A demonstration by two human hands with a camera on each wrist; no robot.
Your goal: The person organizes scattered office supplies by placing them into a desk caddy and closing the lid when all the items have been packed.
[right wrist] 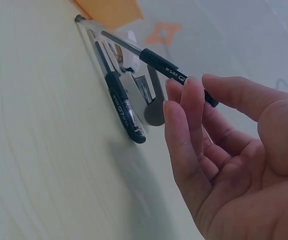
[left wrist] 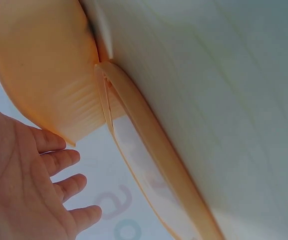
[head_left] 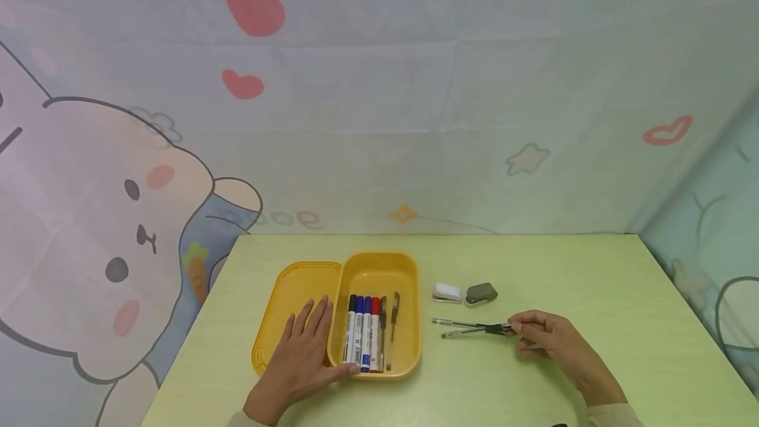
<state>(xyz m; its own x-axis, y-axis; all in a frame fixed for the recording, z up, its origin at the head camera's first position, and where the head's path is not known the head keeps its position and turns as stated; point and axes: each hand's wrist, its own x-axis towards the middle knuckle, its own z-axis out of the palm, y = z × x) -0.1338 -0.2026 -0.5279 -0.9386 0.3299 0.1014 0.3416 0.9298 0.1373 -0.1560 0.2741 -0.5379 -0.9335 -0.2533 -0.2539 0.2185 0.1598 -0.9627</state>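
Note:
My right hand (head_left: 548, 342) pinches a black-and-clear gel pen (right wrist: 158, 62) near its black end, between thumb and fingertips. The pen is tilted, its clear end pointing away from the hand. Another gel pen (right wrist: 118, 97) lies on the table right beside it, and the two cross in the head view. On the left, my left hand (head_left: 299, 360) is spread with straight fingers at the near left side of a yellow box (head_left: 408, 348), thumb over its front corner. Inside the box, several whiteboard markers (head_left: 366, 338) and two gel pens (head_left: 393, 328) lie side by side.
Left of the box lies its yellow lid (head_left: 292, 282), partly under the left hand. A white mini stapler (head_left: 447, 292) and a dark grey one (head_left: 481, 292) sit beyond the pens. A printed cloth (head_left: 379, 117) hangs behind the table's back edge.

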